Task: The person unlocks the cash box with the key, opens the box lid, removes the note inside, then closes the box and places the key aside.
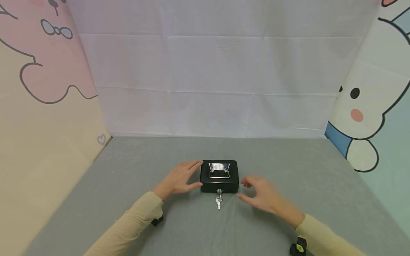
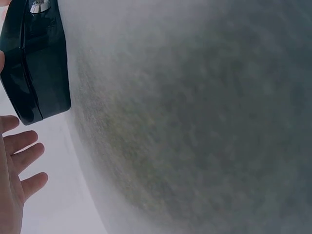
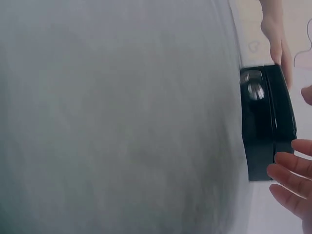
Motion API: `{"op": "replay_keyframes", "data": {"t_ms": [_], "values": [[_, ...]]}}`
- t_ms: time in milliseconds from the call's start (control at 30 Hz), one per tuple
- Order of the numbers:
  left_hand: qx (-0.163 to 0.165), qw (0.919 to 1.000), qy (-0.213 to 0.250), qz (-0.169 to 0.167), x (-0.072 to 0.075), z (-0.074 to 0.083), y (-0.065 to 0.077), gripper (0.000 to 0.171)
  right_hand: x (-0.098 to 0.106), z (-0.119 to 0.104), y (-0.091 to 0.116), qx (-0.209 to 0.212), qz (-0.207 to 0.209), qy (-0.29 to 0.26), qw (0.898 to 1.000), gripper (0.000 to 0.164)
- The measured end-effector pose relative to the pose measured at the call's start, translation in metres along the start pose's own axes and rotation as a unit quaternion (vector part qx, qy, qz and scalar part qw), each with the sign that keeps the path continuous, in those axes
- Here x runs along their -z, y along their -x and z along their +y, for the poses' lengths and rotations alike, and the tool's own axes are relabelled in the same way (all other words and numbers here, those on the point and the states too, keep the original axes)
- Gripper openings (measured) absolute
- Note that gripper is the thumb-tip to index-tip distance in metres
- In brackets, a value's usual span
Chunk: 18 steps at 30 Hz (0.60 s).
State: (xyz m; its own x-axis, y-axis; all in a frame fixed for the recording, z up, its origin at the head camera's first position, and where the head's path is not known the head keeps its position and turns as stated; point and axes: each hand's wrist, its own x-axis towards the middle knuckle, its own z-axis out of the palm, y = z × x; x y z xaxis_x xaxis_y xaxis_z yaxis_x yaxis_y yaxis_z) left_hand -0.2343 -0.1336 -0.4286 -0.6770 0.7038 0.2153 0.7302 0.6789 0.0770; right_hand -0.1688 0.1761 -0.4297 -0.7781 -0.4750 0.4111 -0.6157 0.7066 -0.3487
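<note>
A small black cash box sits on the grey cloth, with a silver handle on its lid. From the lock in its front face hangs a set of silver keys. My left hand is at the box's left side, its fingers extended and thumb and fingertips at the edge. Off the right side, my right hand is held apart from the box, fingers slightly bent, nothing in it. The box and part of the left hand show in the left wrist view.
Grey cloth covers the table. A white sheet hangs behind it, and printed cartoon panels stand at the left and right. A black wrist device is on the right forearm.
</note>
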Motion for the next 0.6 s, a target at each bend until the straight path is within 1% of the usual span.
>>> {"op": "replay_keyframes", "data": {"t_ms": [133,233,300,433,600], "values": [[0.002,1.0000,-0.001,-0.001,0.001,0.001,0.000,0.073,-0.011,-0.014,0.003,-0.010,0.013,-0.042,0.999,0.025],[0.003,1.0000,-0.001,0.001,0.000,0.001,0.000,0.072,-0.019,-0.023,0.003,-0.016,0.025,-0.056,0.998,0.022],[0.004,1.0000,-0.001,0.000,-0.001,0.001,0.000,0.072,-0.023,-0.028,0.002,-0.021,0.031,-0.056,0.998,0.020],[0.004,1.0000,0.001,0.000,-0.003,0.000,-0.001,0.072,-0.031,-0.037,0.000,-0.058,0.025,-0.062,0.996,0.018],[0.002,1.0000,-0.001,0.003,-0.004,-0.001,-0.001,0.072,-0.038,-0.046,-0.004,-0.099,0.017,-0.103,0.990,0.016]]}}
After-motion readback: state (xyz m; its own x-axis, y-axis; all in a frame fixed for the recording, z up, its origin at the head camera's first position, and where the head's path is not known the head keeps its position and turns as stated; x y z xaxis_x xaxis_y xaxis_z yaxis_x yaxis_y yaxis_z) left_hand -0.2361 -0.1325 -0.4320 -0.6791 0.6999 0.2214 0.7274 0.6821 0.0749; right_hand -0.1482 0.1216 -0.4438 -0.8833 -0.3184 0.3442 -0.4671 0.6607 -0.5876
